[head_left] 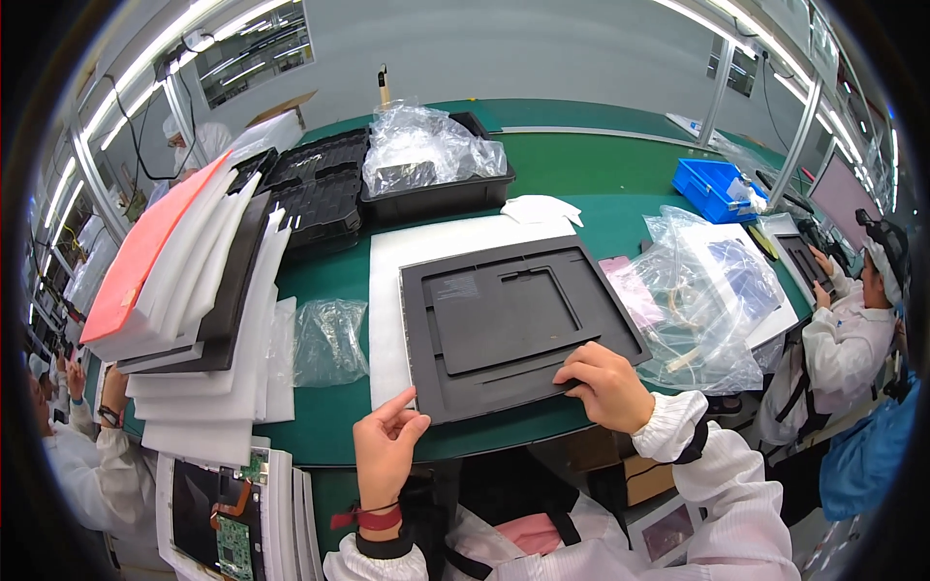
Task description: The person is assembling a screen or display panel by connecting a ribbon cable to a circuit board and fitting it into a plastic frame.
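A black rectangular plastic panel point(504, 320) with a raised inner plate and a recessed slot lies slightly askew on a white foam sheet point(387, 290). My left hand point(383, 447) pinches the panel's near left corner between thumb and forefinger. Toward the near right, my right hand point(607, 389) has its fingers curled over the panel's front edge; its thumb is partly hidden. A white cloth glove point(542, 209) rests beyond the panel's far edge.
Left stands a leaning stack of white foam sheets point(194, 290) beside a clear plastic bag point(331, 341). Black trays point(436, 200) sit behind. On the right are crumpled plastic bags point(697, 320) and a blue bin point(712, 189). Below left are panels with a circuit board point(235, 547). Co-workers sit on both sides.
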### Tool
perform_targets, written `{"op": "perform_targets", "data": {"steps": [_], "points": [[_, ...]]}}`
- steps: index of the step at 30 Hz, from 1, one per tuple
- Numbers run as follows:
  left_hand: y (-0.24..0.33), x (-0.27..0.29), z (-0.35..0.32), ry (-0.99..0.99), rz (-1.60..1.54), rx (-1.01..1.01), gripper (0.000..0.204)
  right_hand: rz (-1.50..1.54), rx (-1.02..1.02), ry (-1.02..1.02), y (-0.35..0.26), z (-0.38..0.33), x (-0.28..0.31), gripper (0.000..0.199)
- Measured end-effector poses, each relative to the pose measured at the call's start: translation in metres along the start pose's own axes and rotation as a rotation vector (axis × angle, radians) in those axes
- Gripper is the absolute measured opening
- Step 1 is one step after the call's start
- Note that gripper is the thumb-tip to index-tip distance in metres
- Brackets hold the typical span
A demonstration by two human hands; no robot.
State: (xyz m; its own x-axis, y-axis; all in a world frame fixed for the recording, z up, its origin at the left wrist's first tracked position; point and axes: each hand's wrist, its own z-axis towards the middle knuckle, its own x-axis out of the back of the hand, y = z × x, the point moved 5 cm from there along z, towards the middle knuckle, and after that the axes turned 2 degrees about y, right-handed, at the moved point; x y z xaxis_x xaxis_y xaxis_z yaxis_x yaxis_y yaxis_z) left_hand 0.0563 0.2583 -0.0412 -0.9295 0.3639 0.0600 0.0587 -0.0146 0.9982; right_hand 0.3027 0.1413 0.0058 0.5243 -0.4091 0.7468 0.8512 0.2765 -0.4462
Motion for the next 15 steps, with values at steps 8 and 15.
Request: {"op": "perform_targets", "data": {"steps": [8, 15], "points": [[0.002, 0.001, 0.007, 0.105, 0.099, -0.009, 0.034, 0.034, -0.003, -0.002, 0.01, 0.006, -0.008, 0.024], [0.0, 0.0, 0.014, 0.09, 0.255, -0.065, 0.034, 0.101, -0.058, -0.096, 0.015, 0.01, -0.006, 0.02]]}}
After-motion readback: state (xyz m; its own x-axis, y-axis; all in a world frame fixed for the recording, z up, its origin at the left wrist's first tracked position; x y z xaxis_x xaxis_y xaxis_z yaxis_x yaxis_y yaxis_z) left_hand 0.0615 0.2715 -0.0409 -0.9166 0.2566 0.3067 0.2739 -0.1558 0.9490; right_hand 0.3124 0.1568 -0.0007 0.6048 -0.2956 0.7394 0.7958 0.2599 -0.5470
